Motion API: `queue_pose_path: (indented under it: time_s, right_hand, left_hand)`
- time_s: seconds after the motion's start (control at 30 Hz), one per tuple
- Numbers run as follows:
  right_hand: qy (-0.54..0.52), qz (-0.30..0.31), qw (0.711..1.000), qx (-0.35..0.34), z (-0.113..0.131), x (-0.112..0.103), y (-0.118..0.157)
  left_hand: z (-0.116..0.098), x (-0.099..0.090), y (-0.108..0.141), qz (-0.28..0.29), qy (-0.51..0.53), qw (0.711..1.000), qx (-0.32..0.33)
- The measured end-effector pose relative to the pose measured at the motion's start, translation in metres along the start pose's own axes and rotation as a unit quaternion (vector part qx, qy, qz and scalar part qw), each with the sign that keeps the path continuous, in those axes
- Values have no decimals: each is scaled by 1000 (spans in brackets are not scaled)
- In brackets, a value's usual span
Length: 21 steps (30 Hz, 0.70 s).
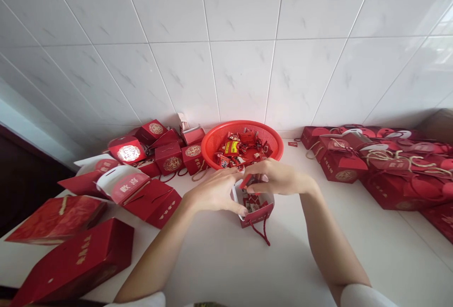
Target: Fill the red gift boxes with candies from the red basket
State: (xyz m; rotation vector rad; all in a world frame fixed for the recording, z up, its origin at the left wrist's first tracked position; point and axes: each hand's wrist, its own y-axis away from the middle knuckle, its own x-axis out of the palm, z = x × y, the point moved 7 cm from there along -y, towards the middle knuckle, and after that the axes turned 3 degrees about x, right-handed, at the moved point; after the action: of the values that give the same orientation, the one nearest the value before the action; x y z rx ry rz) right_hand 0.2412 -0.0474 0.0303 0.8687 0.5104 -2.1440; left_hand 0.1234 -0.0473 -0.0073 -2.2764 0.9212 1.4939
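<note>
Nearest, the bare surface (230,269) spreads between the two forearms, and a dark red cord (262,235) droops onto it from the near wall of a small open box (257,216). That box sits directly between and under the hands, its near wall slanting so that the right end lies farther off; the hands hide too much to tell its long axis. The left hand (214,191) is clasped around the box's left side, thumb along the rim. The right hand (279,177) is bent over the opening from the right, fingers curled inward; whether it pinches anything I cannot tell. The hands are close together, nearly meeting at the far edge. Below the right fingers, small wrapped pieces (252,200) lie inside the box. To the left of the left hand lie a large red box (85,260) and, farther out, more red boxes (171,158) in a loose heap. Right of the right hand, closed red boxes (341,163) with cord handles stand massed together. Just beyond both hands, neither clearly nearer to it, is a red basket (279,146) of wrapped sweets (231,148); behind it rises the tiled wall (244,75).
</note>
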Motion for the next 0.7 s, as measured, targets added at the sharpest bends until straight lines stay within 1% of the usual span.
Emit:
queue_pose_path:
  time_s: [0.07,0.13,0.2,0.27,0.33,0.4,0.47,0.6,0.63,0.7]
  right_hand:
    - [1,20,1000,23,-2,6,-3]
    - [17,9,999,46,-5,5,-4]
    - [28,-14,998,54,-5,-3,1]
    - [28,-37,998,48,-4,-14,8]
    - [29,-65,997,41,-4,-24,18]
    - [40,-87,995,43,-7,-30,28]
    - [54,-82,994,57,-11,-27,37]
    - [80,-28,990,109,-21,-5,54]
    - [92,-26,987,126,-24,-1,58]
    - [124,-42,979,159,-27,2,63]
  left_hand:
    - [-4,-2,0,0,11,1000,18]
    - [-6,0,1,9,16,1000,25]
    - [-1,2,1,18,7,1000,4]
    - [5,4,2,22,-6,999,-22]
    - [9,6,2,26,-14,999,-33]
    - [10,7,2,33,-16,999,-37]
    - [9,6,2,33,-16,999,-32]
    - [4,3,1,15,-18,1000,3]
    - [3,2,1,11,-21,1000,10]
    - [1,1,1,10,-29,999,22]
